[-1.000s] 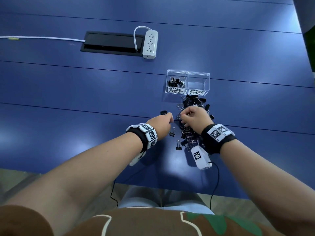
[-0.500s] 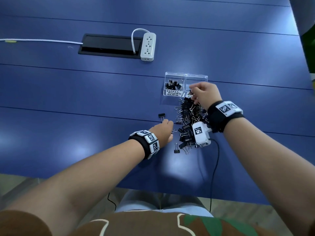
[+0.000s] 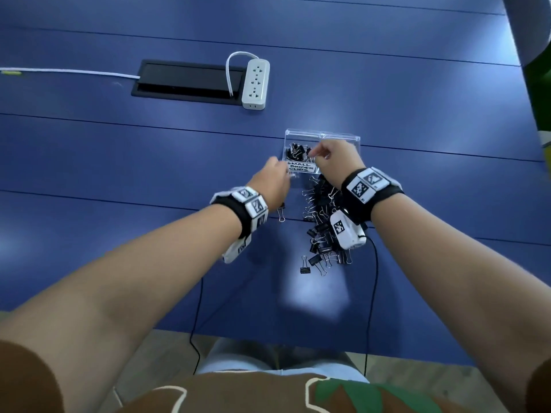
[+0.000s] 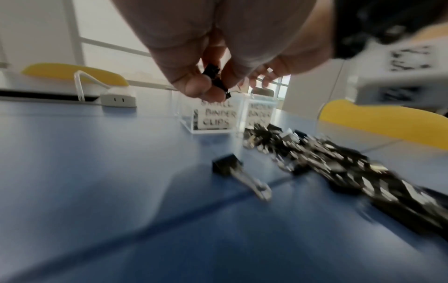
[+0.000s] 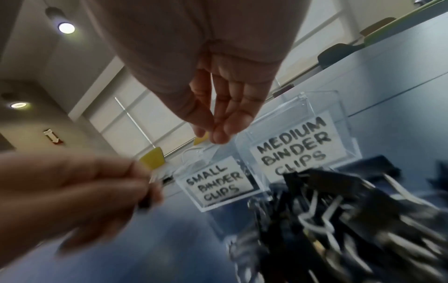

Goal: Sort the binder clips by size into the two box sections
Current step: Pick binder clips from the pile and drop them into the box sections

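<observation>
Head view: blue counter (image 3: pixel 89 162) carrying a clear two-section box (image 3: pixel 322 135) past mid-counter, toward the far edge. Small clips (image 3: pixel 296 152) lying in the section labelled SMALL BINDER CLIPS. Heap of black binder clips (image 3: pixel 320 222) spread from the box's near wall toward the near edge. Right hand (image 3: pixel 335 162) over the box, fingertips drawn together above the small section. Left hand (image 3: pixel 271 183) just left of the box's near corner. White power strip (image 3: pixel 255 81) and black cable hatch (image 3: pixel 185 80) toward the far edge.

Left wrist view: left hand (image 4: pixel 218 63) pinching a small black clip (image 4: pixel 214 76) between thumb and fingers, above the small-clips label (image 4: pixel 215 116). One stray clip (image 4: pixel 227 167) alone on the counter, just left of the heap (image 4: pixel 339 164).

Right wrist view: right hand (image 5: pixel 218 107) with thumb and fingers meeting over the small section; cannot tell whether anything sits between them. MEDIUM BINDER CLIPS label (image 5: pixel 295 145) on the neighbouring section. Left hand (image 5: pixel 72 193) blurred, clamped on a dark clip.
</observation>
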### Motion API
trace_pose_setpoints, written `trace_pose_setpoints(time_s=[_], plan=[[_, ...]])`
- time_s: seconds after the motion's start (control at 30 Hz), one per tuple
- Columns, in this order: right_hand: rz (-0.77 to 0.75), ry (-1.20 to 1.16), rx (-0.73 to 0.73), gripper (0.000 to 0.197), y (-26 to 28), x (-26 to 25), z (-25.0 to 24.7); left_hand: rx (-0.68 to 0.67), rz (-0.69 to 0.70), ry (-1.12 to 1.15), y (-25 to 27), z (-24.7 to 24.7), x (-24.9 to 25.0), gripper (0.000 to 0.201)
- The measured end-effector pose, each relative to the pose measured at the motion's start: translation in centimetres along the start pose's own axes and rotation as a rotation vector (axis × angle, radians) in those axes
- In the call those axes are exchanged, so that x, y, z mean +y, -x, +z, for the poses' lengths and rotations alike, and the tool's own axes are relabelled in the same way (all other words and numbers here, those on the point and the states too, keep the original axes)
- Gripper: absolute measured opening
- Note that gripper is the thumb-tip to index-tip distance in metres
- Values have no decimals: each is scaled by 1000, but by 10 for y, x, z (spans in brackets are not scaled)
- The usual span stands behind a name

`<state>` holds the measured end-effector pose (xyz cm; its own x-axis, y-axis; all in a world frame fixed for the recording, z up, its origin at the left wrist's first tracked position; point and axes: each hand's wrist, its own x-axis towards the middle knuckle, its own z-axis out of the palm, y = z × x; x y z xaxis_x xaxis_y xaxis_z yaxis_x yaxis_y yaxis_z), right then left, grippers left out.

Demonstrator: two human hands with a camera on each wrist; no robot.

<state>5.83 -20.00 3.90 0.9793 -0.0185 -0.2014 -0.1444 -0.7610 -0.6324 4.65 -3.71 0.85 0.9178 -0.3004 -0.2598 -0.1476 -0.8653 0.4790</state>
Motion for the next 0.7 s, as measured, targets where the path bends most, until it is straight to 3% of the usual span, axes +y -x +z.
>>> trace_pose_setpoints(time_s=[0.1,0.27,0.47,0.6,0.7], plan=[[-37,66,-171,20,30,8,8,73,8,-43,-31,-17,6,23],[-87,233,-380,26,59,27,28,32,-15,-107,-68,-26,14,21],[-61,214,-276,14,65,35,39,23,11,9,-50,-21,22,27],[92,-30,-138,8,70,40,32,-9,121,22,-9,-16,24,21],[201,-266,-125,12,77,45,26,-130,204,13,30,-3,19,16]])
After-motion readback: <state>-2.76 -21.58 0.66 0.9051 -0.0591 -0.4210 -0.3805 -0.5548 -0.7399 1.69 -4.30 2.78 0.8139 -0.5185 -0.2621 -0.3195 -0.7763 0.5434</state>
